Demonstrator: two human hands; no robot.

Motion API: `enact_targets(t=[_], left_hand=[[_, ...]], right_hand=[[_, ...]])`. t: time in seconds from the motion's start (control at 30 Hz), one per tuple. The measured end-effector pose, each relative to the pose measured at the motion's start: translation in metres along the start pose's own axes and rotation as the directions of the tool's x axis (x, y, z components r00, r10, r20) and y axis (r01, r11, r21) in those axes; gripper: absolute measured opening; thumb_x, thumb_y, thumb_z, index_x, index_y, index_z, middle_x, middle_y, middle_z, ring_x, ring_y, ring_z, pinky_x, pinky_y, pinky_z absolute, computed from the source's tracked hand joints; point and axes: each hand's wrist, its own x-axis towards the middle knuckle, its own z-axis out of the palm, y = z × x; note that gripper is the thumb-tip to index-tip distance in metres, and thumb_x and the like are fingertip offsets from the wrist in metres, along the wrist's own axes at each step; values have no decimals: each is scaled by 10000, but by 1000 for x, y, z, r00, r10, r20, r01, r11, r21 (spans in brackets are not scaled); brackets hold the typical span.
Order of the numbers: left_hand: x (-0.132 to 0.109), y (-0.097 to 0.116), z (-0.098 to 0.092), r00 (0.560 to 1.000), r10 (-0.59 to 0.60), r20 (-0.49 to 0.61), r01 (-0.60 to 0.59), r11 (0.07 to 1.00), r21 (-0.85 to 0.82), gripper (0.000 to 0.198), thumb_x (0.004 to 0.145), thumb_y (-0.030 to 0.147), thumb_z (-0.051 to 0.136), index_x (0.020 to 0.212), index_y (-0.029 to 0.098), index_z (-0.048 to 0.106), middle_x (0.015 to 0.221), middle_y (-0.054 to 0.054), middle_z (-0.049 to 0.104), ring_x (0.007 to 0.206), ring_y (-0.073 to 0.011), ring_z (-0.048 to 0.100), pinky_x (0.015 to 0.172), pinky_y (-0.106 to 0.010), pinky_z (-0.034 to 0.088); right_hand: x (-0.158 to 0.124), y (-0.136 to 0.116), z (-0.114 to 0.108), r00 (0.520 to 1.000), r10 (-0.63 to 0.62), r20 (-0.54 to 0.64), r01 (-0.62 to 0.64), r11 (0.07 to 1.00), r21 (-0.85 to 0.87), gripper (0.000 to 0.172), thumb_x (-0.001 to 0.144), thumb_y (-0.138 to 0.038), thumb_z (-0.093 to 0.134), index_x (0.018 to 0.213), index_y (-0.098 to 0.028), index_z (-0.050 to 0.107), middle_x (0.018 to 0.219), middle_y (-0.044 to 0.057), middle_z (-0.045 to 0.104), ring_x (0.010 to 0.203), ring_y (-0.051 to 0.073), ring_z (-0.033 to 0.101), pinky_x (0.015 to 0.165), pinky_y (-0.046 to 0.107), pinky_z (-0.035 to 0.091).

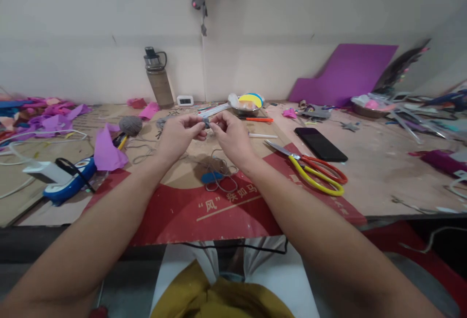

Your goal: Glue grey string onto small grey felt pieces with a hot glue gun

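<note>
My left hand [180,135] and my right hand [232,135] meet over the middle of the table, fingertips close together. Between them they pinch a small bundle of grey yarn [206,122]; its exact form is too small to make out. Loose grey yarn [222,182] trails in loops on the cardboard below, partly across a blue piece [212,177]. A grey yarn ball [130,126] lies left of my left hand. Scissors [310,168] with one yellow and one orange handle rest beside my right forearm, their blades slightly apart.
A black phone [321,144] lies right of the scissors. A bottle [158,82] and a small white clock [185,100] stand by the wall. Purple and pink scraps [54,126] crowd the left, near a blue power strip [73,179]. A purple sheet [346,77] leans at the back right.
</note>
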Motion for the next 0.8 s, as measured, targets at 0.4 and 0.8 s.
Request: enact_targets(t=[0.4,0.8], left_hand=[[-4,5,2,997,-36,63,36,999,1,105,728,235,730,761,137,715,682,-44,693,549,-111,630,592,-240,542],[-4,5,1,994,-53,91,56,998,-24,118,719,234,736,766,129,709,703,-55,701,576,-121,644,609,-244,545]], right_hand=[[2,-3,-5,994,-109,-29,99,969,-227,68,871,-243,548,817,-205,566,853,52,632,812,180,555,769,326,400],[3,-2,-4,996,-92,-10,85,947,-309,150,905,-282,495,796,-201,557,867,77,632,804,193,554,746,330,394]])
